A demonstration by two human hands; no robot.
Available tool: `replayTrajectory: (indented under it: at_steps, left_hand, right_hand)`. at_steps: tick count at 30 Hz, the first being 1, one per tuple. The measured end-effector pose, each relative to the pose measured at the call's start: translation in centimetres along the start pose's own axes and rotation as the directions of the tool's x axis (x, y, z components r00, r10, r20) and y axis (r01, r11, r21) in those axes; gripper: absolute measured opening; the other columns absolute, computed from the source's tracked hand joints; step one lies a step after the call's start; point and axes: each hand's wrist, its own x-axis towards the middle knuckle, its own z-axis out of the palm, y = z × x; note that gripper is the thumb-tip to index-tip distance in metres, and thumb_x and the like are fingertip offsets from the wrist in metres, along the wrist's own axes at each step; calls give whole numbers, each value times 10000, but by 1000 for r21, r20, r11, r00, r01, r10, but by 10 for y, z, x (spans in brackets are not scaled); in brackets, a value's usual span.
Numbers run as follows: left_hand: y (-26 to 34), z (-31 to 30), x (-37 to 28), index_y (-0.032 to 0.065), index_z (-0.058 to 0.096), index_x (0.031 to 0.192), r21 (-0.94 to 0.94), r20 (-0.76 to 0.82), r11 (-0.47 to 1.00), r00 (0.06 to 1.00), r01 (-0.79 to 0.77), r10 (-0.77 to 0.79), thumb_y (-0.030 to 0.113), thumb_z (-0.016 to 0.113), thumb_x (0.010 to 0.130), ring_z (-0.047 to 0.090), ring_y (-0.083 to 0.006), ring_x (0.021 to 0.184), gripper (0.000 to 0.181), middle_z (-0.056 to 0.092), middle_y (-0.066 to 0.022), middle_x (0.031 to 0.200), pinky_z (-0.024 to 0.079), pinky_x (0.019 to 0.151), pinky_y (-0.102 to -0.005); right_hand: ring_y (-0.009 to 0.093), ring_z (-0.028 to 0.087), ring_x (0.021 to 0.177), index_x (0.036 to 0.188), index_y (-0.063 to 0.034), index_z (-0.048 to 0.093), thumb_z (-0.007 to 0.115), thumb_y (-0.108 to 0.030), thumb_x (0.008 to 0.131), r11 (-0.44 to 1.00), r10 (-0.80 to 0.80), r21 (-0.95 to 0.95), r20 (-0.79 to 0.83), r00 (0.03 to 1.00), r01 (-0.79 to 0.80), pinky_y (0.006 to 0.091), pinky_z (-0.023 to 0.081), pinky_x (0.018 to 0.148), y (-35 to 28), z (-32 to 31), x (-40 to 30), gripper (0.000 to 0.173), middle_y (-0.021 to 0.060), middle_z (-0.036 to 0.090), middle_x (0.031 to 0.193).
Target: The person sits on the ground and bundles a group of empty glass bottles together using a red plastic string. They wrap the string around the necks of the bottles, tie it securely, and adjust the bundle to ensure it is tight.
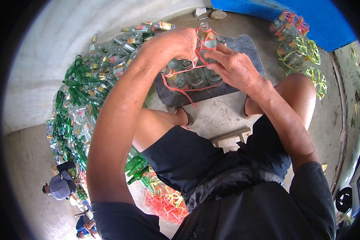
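Several clear glass bottles [195,77] stand upright in a cluster on a dark slab [243,45] before me. A red plastic strap [180,90] runs round the group and crosses between the necks, with a loose end hanging over the slab's near edge. My left hand [184,43] is bent down over the left side of the cluster, its fingertips pinching the strap among the necks. From the right, my right hand [235,64] reaches in with thumb and forefinger on the strap beside a bottle neck. That neck is partly hidden by the fingers.
A big heap of green and clear bottles [90,87] lies along the wall at left. Bundled bottles [291,48] stand at far right by a blue panel [288,12]. Tangled straps [165,204] lie at my side. A seated person [60,184] and another person [85,225] are at lower left.
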Motion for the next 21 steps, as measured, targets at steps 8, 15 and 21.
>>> replayTrajectory:
  at_steps: [8,15,21]
  left_hand:
    - [-20,7,-2,16,749,767,-238,30,970,998,54,-49,272,866,872,600,-179,565,301,633,-55,608,490,566,-409]
    - [-39,34,8,-17,735,765,-49,-175,992,979,-113,102,274,861,835,614,-288,579,325,623,-160,616,501,605,-469]
    - [-37,44,-5,0,749,789,13,-336,994,935,-113,111,310,873,833,648,-395,658,336,659,-209,668,522,670,-515]
  right_hand:
    - [363,739,921,1258,-108,710,771,-203,963,1000,17,-1,-28,999,-17,475,612,761,2,1,-1,315,103,700,1094]
    - [358,743,934,1270,-115,713,780,-222,961,1000,16,-5,-15,1000,-16,474,617,775,-2,0,1,333,101,700,1108]
    - [360,744,937,1260,-123,721,782,-221,960,999,14,-39,-20,1000,-15,474,617,772,1,1,-1,321,103,706,1117]
